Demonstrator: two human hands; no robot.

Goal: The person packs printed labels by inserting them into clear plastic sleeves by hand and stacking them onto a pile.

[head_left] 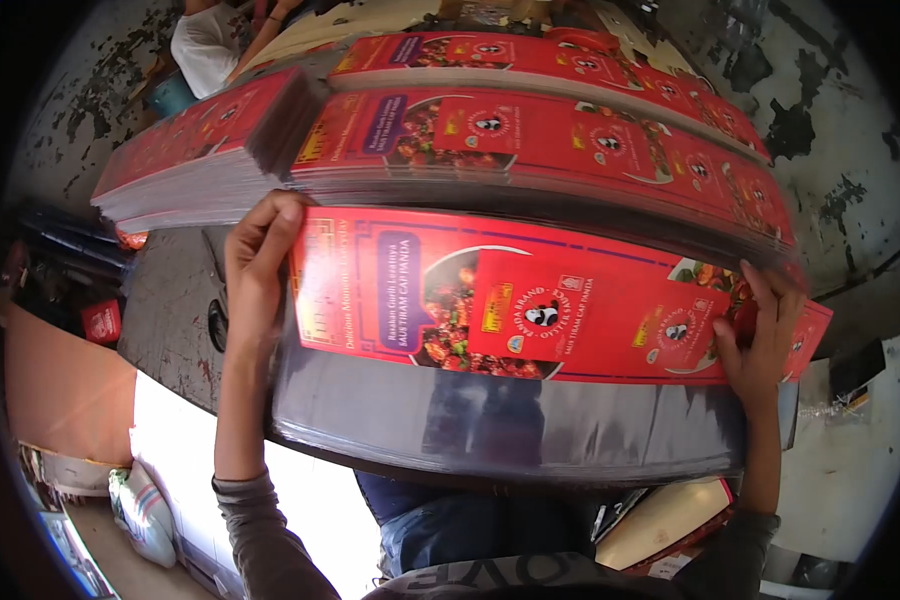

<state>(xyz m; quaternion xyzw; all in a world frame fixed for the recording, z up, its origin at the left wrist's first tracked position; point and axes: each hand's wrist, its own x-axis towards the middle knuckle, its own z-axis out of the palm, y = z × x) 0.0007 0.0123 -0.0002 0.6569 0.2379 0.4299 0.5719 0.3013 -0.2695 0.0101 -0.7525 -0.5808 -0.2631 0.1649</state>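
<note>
A long red printed sheet (610, 290) with panda logos and food pictures lies across the glossy clear plastic sheets (510, 420) in front of me. My left hand (262, 240) is closed at the sheet's upper left corner, fingers bent around the edge. Toward the other end, my right hand (762, 325) rests on the printed face with its fingers and thumb spread apart. The sheet's right tip sticks out past that hand. Whether more than one printed sheet lies there, I cannot tell.
Behind are thick stacks of similar red sheets: a near one (550, 140), a far one (450, 50) and a left one (190, 140). A person in a white sleeve (206, 50) is at the back left. A white sack (142, 515) stands low at left.
</note>
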